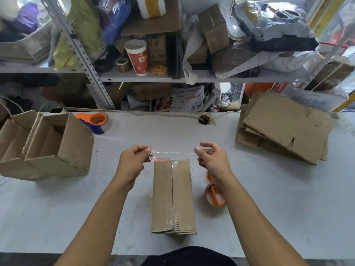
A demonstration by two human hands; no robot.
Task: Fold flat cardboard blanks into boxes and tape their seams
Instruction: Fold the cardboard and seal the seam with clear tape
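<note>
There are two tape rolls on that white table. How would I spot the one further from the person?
Start at the open cardboard boxes on the table's left side. Just right of them, at the far edge, lies the tape dispenser. Unlike the roll beside the taped box, it has a purple part.

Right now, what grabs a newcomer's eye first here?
The two hands mid-table: left hand and right hand pinch a clear tape strip stretched between them over the far end of the box, whose centre seam is already taped. Next, the open boxes at left and the stack of flat blanks at right. A tape roll lies right of the box.
</note>
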